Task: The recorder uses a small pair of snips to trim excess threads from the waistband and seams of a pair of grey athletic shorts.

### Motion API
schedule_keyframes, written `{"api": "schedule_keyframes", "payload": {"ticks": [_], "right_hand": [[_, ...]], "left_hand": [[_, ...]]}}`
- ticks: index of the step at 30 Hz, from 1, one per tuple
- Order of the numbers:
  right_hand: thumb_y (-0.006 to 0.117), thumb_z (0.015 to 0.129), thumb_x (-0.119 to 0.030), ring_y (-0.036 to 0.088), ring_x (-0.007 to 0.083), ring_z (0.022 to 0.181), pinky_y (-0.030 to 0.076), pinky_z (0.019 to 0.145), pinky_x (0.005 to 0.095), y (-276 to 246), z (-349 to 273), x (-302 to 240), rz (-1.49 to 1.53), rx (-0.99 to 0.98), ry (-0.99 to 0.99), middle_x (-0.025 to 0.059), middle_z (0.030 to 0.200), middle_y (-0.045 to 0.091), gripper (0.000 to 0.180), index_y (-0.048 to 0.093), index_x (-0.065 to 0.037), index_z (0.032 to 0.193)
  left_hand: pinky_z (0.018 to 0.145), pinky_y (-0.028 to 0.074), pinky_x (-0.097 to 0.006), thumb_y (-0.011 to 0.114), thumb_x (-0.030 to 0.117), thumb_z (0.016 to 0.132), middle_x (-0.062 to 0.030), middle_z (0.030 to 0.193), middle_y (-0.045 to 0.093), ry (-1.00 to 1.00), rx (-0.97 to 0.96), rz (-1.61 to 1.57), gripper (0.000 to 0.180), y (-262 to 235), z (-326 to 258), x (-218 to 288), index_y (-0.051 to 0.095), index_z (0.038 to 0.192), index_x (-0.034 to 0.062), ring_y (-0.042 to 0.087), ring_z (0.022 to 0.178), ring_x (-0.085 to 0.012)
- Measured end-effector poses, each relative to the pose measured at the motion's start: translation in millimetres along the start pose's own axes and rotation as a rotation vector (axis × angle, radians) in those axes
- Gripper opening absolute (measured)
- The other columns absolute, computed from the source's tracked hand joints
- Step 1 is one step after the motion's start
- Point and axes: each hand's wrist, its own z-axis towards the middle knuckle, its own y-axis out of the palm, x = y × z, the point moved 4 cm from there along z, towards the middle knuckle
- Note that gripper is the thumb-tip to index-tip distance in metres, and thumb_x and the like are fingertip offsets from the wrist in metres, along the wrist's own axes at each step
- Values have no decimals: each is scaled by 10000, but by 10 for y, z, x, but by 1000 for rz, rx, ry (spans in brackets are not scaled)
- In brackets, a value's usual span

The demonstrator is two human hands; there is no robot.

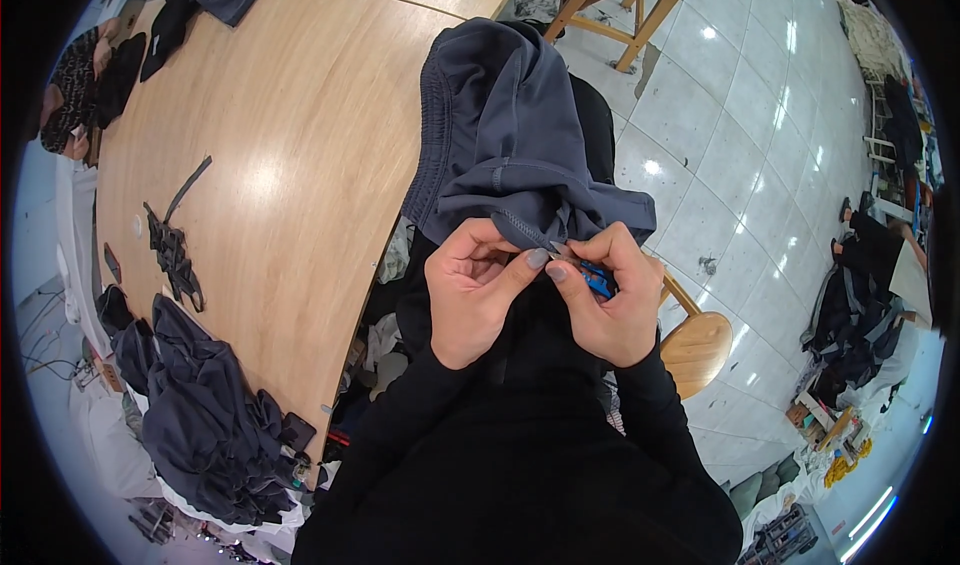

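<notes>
A dark grey garment with a gathered elastic waistband (435, 130), which looks like shorts, hangs over the table edge in front of me. My left hand (470, 290) pinches a stitched hem of it between thumb and fingers. Close beside it, my right hand (615, 295) is closed around small blue-handled thread snips (597, 279). Their metal tip lies at the hem, between my two thumbs. The fingers of my right hand cover most of the snips.
The wooden table (290, 115) stretches to my left, with dark fabric strips (175, 255) and a heap of dark garments (205, 420) on it. A phone (297, 431) lies near its edge. A wooden stool (697, 350) stands at my right. Other people sit far left and far right.
</notes>
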Motion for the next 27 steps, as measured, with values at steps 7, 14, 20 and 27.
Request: {"api": "schedule_keyframes", "payload": {"ticks": [7,14,20,27], "right_hand": [[877,908,-87,683,137,656,512,627,258,14,8,46,62,13,18,110,768,713,266,635,18,944],[843,951,-66,599,25,733,478,644,227,68,12,146,295,-42,152,43,776,703,261,600,10,894],[825,967,-60,591,23,761,466,673,211,57,43,168,341,-83,225,28,808,705,240,603,3,903],[863,928,-66,568,24,780,445,671,209,-28,36,185,486,13,317,13,897,688,233,651,-12,1008]], "left_hand": [[938,595,-278,754,-90,973,-125,1107,765,16,-4,26,210,20,4,29,660,1157,-52,736,1027,-149],[931,589,-271,756,-75,978,-112,1102,766,-13,5,18,210,-9,8,6,665,1164,-42,734,1014,-140],[924,583,-266,761,-73,975,-96,1095,766,-33,31,4,217,-25,32,-18,670,1168,-33,730,1000,-128],[926,583,-260,744,-49,998,-87,1078,768,-77,98,-86,203,-37,58,-47,670,1187,-36,728,993,-120]]}}
